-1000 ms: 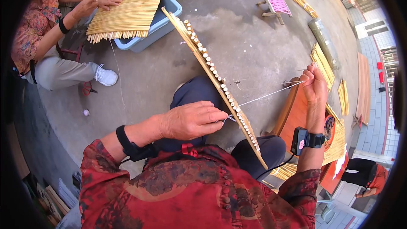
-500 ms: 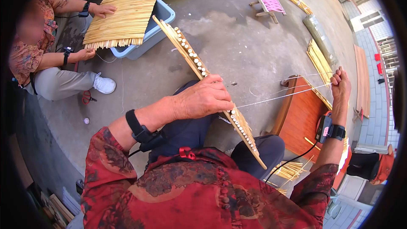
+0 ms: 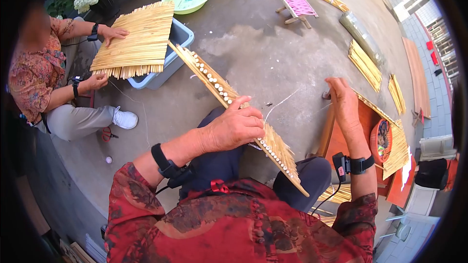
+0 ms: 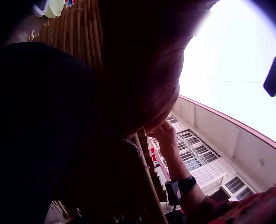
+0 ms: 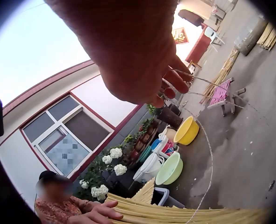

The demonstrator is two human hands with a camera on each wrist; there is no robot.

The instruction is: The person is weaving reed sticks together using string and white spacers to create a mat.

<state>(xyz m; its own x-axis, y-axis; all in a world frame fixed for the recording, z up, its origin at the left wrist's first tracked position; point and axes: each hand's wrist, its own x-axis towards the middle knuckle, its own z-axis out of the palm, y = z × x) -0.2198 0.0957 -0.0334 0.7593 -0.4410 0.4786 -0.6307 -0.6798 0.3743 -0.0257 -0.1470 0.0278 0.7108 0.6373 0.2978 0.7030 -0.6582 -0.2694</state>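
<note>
A mat of pale stalks [image 3: 276, 142], its round cut ends in a row, slants across the lap with a long stick along its edge. My left hand [image 3: 234, 126] grips that edge near the middle; in the left wrist view the hand [image 4: 147, 70] is mostly dark, above the edge stick [image 4: 151, 184]. White string [image 3: 282, 102] rises slackly from beside the left fingers. Raised to the right of the mat, my right hand [image 3: 344, 104] has bent fingers; in the right wrist view string [image 5: 211, 163] loops through the fingers of this hand [image 5: 142, 70].
At left a seated person [image 3: 36, 73] rests a hand on another stalk mat [image 3: 134, 39] over a blue tub [image 3: 163, 70]. Basins, a pink stool [image 3: 298, 5] and stalk bundles [image 3: 364, 65] lie beyond. A red-brown table [image 3: 343, 141] with a basket [image 3: 380, 141] stands at right.
My left hand moved from below the mat's edge up onto it. The right hand pulled the string outward, then came back inward, and the taut string went slack. The seated person's lower hand shifted to the other mat's corner.
</note>
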